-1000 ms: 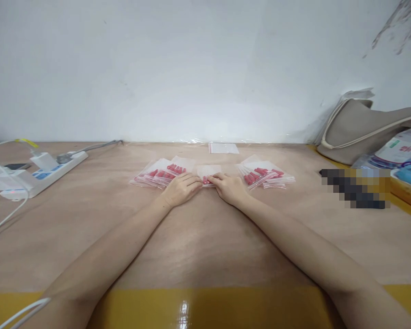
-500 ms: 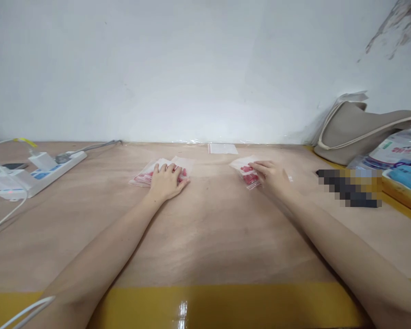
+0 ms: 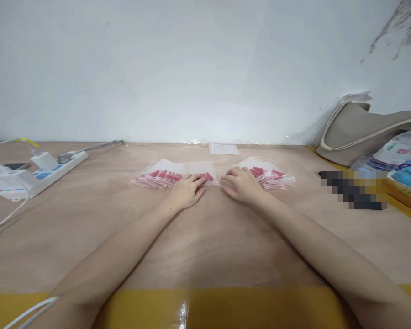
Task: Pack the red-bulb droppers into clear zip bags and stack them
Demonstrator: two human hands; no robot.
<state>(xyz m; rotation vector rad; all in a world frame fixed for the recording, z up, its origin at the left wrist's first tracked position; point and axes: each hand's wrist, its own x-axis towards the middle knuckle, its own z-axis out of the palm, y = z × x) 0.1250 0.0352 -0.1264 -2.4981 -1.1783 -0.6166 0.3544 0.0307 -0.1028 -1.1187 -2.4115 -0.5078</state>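
Several small clear zip bags holding red pieces lie fanned out in an overlapping row on the left of the table. My left hand rests on the right end of this row, fingers stretched over a bag with red pieces in it. A second overlapping pile of zip bags with red pieces lies to the right. Against its left side is my right hand, fingers extended and thumb apart, with nothing visibly gripped. The fingers hide part of the bags beneath them.
A flat zip bag lies by the wall. On the left stands a white power strip with plugs and cables. At the right are a grey bag, a plastic-wrapped package, a blue pack and a blurred-out dark object.
Both hands have moved inward, toward each other. The bags on the left now spread farther right, and the pile on the right is more fully uncovered.
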